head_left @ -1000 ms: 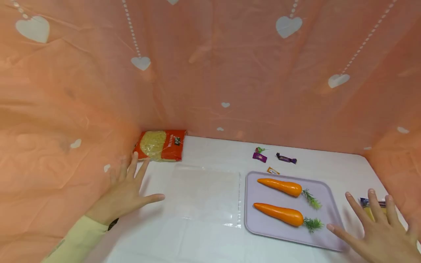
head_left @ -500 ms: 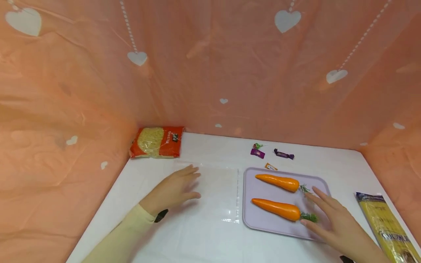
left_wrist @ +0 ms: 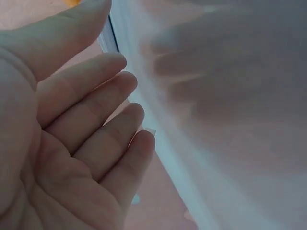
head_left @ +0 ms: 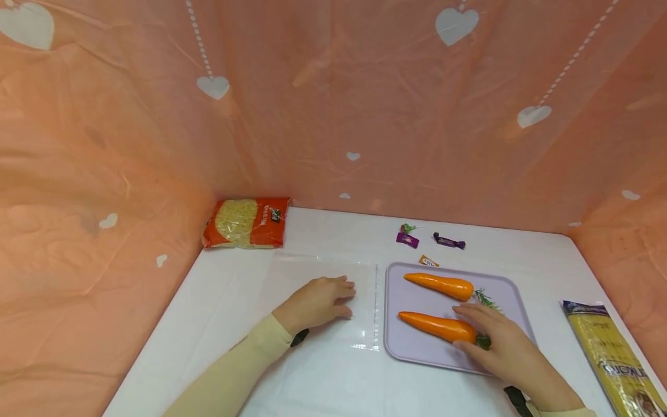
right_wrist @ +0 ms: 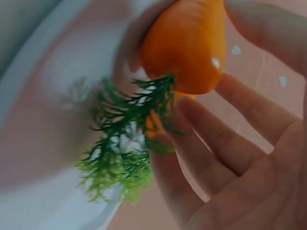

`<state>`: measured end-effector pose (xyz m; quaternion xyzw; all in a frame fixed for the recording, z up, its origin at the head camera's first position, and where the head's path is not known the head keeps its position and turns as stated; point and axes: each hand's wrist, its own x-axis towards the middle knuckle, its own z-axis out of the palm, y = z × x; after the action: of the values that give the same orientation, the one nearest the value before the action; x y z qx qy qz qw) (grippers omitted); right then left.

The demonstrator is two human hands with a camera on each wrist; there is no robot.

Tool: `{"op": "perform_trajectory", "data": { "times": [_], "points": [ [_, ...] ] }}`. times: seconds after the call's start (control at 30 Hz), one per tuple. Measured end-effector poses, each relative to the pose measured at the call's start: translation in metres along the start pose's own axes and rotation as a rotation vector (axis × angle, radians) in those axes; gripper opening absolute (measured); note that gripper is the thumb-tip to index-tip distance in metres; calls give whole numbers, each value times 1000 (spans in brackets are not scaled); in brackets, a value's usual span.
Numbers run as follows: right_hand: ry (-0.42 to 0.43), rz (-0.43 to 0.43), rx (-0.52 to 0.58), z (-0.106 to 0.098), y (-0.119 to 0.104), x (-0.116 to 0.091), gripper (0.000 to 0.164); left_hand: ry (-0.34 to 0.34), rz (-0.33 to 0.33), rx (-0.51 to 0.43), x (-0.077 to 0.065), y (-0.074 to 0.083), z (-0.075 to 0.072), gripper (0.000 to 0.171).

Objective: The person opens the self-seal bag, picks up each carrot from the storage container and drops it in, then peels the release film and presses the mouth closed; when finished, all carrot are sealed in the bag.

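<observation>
While your right hand point(head_left: 502, 347) curls thumb and fingers around the leafy end of the near carrot point(head_left: 438, 326), that carrot lies on the lilac tray point(head_left: 513, 298), right of centre on the table point(head_left: 344, 382). Your left hand point(head_left: 318, 301) rests palm down, fingers relaxed and holding nothing, on the clear bag point(head_left: 359, 333) that lies flat just left of the tray. A second carrot point(head_left: 439, 285) lies on the tray behind the first, apart from it. Behind the tray sit three small sweets point(head_left: 408, 240), one orange wrapper touching the tray's far edge. An orange noodle pack point(head_left: 247, 222) lies in the far left corner, and a yellow pack point(head_left: 609, 359) lies at the table's right edge.
</observation>
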<state>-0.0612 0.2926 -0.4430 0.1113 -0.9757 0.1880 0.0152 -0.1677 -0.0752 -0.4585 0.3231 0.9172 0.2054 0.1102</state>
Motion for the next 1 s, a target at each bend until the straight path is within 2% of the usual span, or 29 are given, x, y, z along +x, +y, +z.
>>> {"op": "perform_trajectory", "data": {
  "times": [0.17,0.3,0.4,0.57,0.7,0.87,1.0],
  "points": [
    [-52,75,5,4,1,1,56,14,10,15,-1,1,7,40],
    [-64,102,20,5,3,1,50,69,38,42,1,0,12,32],
    [-64,106,30,4,2,5,49,118,83,74,1,-2,13,25],
    [13,26,75,-1,-4,18,47,172,127,80,0,-4,10,20],
    [56,-41,94,-6,-14,35,47,176,116,73,-2,-5,4,22],
    [71,-95,94,-8,-26,54,46,167,98,71,-2,-4,-2,25],
    [55,-102,119,-3,-31,62,45,184,111,69,-2,-2,-8,26]
  ]
}}
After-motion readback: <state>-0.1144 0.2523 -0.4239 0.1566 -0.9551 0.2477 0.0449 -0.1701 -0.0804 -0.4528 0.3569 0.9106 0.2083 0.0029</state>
